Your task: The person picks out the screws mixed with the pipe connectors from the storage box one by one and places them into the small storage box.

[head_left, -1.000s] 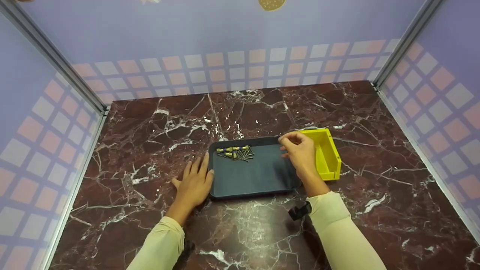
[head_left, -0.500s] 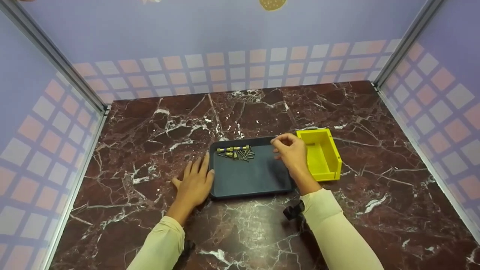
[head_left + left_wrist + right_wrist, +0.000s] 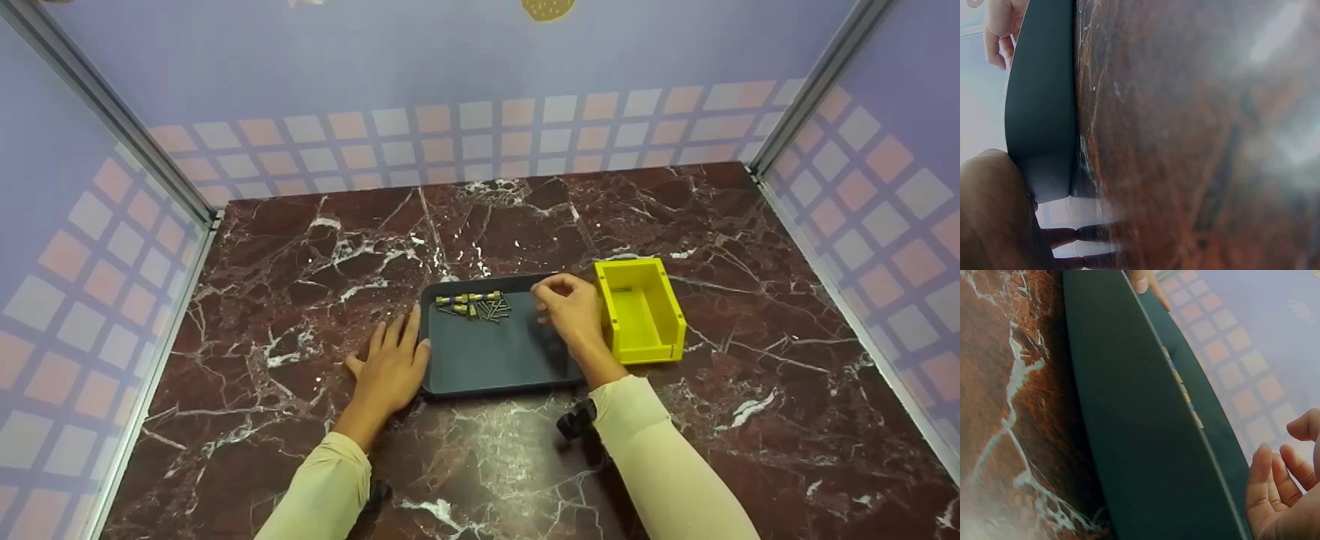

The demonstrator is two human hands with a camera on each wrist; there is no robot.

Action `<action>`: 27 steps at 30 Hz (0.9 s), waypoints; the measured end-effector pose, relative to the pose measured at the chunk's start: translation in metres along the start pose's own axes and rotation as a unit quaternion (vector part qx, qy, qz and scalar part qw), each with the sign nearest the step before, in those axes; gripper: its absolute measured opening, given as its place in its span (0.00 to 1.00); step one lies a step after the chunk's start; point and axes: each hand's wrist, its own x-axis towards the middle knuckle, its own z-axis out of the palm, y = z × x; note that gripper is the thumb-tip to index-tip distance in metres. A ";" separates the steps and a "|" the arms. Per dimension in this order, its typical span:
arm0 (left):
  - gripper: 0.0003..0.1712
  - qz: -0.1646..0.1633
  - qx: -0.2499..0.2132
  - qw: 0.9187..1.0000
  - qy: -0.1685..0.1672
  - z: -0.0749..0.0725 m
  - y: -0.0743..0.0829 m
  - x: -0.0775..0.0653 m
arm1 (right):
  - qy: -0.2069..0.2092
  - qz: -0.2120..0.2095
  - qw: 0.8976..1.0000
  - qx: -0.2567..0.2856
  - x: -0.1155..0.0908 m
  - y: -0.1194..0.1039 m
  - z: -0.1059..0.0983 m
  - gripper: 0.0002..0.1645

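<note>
In the head view a dark grey tray (image 3: 480, 360) lies on the table, with brass fittings (image 3: 469, 298) and a small pile of screws (image 3: 491, 310) at its far left. My left hand (image 3: 386, 367) rests beside the tray's left end, fingers spread and fingertips right at the rim. Over the tray's right end hovers my right hand (image 3: 574, 311), loosely curled. The right wrist view shows its fingers (image 3: 1261, 478) bent with a gap and nothing between them. In that view the tray wall (image 3: 1123, 416) hides most of the contents, leaving a strip of the fittings (image 3: 1184, 391).
Just right of the tray stands a yellow open-front bin (image 3: 637, 315), with no contents showing. The dark red marbled table (image 3: 300, 255) is bounded by patterned panels at the back (image 3: 480, 112) and both sides.
My right hand has moved left and slightly down, from beside the yellow bin to over the tray's right part, uncovering more of the bin. The left hand has stayed in place.
</note>
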 end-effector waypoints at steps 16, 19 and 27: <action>0.36 0.002 0.004 1.000 0.001 0.000 -0.001 0.000 | -0.008 0.026 1.000 -0.007 -0.001 0.010 0.015 0.05; 0.36 0.003 0.004 1.000 0.001 0.000 -0.001 0.000 | -0.008 0.032 0.999 -0.010 0.000 0.014 0.018 0.06; 0.36 0.002 0.004 1.000 -0.002 0.001 -0.001 0.000 | 0.006 0.050 0.999 -0.019 0.000 0.020 0.024 0.07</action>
